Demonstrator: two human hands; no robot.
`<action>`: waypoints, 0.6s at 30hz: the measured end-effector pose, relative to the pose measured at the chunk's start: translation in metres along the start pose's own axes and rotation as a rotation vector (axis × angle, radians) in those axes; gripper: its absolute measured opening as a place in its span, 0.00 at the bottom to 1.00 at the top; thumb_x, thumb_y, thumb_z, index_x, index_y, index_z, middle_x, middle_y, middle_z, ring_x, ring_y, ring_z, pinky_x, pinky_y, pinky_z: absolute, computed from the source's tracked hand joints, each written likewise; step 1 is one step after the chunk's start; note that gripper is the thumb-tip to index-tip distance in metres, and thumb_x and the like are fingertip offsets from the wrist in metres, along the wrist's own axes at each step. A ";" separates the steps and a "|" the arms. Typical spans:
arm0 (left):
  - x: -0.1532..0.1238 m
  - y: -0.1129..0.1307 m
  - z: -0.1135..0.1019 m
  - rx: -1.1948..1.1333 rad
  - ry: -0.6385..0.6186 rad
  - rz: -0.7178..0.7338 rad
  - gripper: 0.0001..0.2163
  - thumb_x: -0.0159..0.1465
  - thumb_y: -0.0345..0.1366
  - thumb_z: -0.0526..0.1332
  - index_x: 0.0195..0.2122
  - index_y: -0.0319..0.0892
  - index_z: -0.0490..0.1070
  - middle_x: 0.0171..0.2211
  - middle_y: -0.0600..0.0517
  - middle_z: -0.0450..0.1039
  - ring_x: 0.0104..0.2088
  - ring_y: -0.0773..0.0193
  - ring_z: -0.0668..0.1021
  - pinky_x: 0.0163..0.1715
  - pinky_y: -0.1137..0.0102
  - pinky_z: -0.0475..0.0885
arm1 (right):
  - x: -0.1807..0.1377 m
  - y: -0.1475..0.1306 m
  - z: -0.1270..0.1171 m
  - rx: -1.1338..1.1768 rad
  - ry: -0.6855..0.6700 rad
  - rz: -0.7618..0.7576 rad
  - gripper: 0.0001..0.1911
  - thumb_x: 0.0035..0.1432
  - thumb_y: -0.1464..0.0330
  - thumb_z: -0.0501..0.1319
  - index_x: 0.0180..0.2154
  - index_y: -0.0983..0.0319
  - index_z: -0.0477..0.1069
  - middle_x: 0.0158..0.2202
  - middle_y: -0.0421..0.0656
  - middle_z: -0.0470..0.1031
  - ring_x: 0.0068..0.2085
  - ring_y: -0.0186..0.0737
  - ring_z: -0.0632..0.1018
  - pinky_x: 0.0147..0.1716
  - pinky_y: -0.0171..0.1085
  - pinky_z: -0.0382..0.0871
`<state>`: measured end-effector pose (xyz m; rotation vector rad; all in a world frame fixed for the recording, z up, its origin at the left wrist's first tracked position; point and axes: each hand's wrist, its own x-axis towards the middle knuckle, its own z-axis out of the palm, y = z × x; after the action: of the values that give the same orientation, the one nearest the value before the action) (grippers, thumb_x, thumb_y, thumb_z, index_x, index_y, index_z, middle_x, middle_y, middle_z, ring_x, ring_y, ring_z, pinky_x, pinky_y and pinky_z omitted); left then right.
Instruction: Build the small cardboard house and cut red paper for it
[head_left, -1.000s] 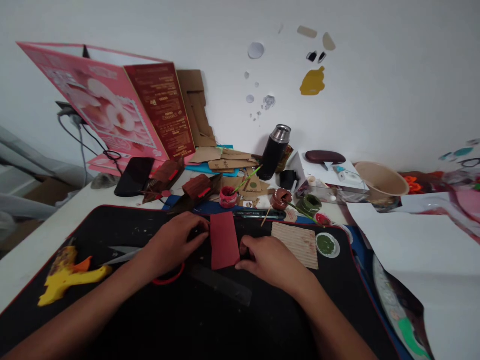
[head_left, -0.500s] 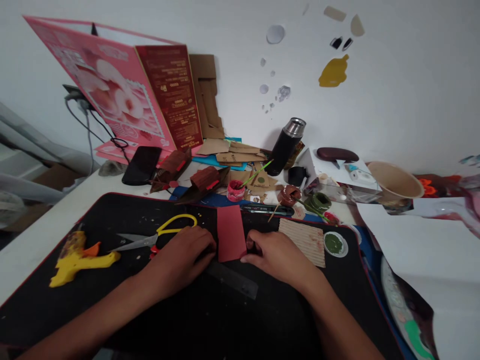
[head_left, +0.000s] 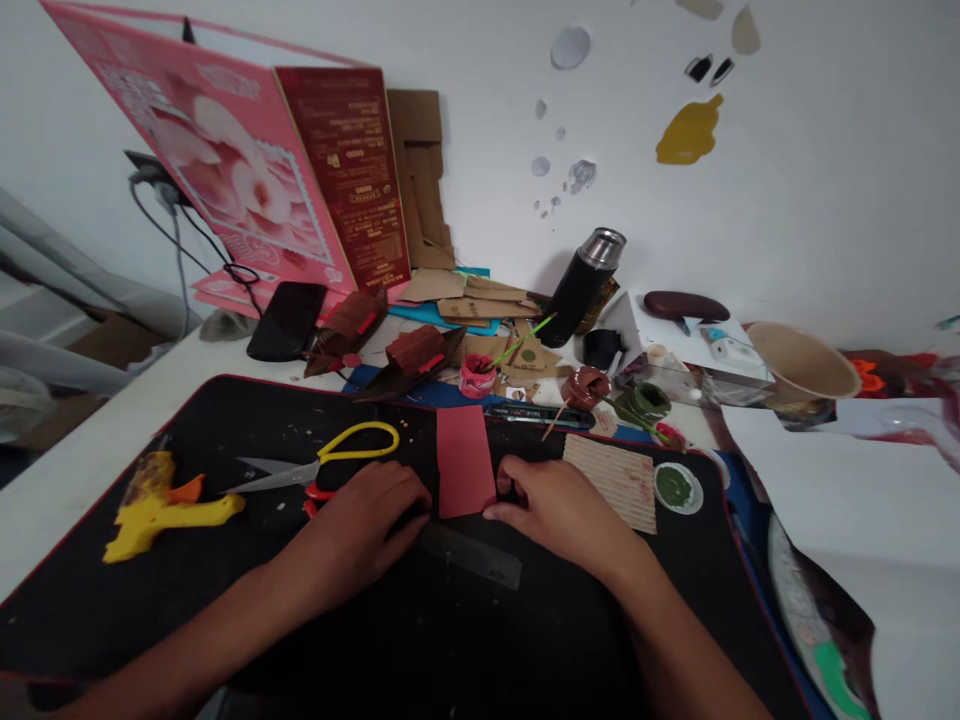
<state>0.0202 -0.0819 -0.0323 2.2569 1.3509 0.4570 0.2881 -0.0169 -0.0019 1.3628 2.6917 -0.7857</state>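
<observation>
A red rectangular card (head_left: 465, 462) lies on the black mat (head_left: 420, 650) between my two hands. My left hand (head_left: 379, 520) rests left of the card with its fingers loosely curled and the thumb apart from them. Nothing shows in its grasp. Under its fingertips begins a clear ruler (head_left: 476, 556), which runs down to the right. My right hand (head_left: 559, 508) is at the card's lower right, thumb tip close to its edge; I cannot tell if they touch. A gap shows between that thumb and the bent forefinger, with nothing in it.
Yellow-handled scissors (head_left: 300, 472) and a yellow glue gun (head_left: 161, 510) lie left. Corrugated cardboard (head_left: 611, 483) and a dish of green paint (head_left: 677, 488) are right. Behind stand a pink paint jar (head_left: 477, 378), brown jar (head_left: 585, 388), utility knife (head_left: 536, 414) and black flask (head_left: 581, 290).
The camera view has shifted slightly. Both hands and the red card keep nearly the same places relative to each other; nothing has been picked up or let go.
</observation>
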 end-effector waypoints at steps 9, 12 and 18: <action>0.002 -0.004 -0.001 -0.005 0.052 -0.007 0.05 0.72 0.34 0.57 0.40 0.45 0.72 0.38 0.50 0.75 0.39 0.58 0.75 0.42 0.62 0.69 | 0.000 0.001 0.004 -0.010 0.035 -0.022 0.13 0.63 0.59 0.70 0.43 0.59 0.74 0.35 0.41 0.82 0.36 0.44 0.82 0.31 0.38 0.57; 0.001 -0.005 0.001 0.004 0.044 -0.012 0.05 0.72 0.34 0.57 0.40 0.45 0.72 0.38 0.50 0.74 0.40 0.57 0.75 0.43 0.62 0.69 | 0.000 0.001 0.004 -0.011 0.041 -0.029 0.14 0.63 0.58 0.70 0.43 0.59 0.73 0.35 0.41 0.82 0.36 0.45 0.82 0.31 0.38 0.57; 0.006 -0.004 -0.004 -0.001 0.050 -0.012 0.06 0.72 0.35 0.57 0.40 0.45 0.73 0.38 0.50 0.75 0.39 0.58 0.76 0.42 0.62 0.70 | 0.000 -0.002 0.001 -0.013 0.011 -0.014 0.13 0.65 0.58 0.69 0.44 0.59 0.73 0.37 0.42 0.83 0.38 0.46 0.82 0.32 0.38 0.58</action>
<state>0.0180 -0.0739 -0.0308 2.2492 1.3886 0.5129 0.2865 -0.0186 -0.0014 1.3510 2.7123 -0.7635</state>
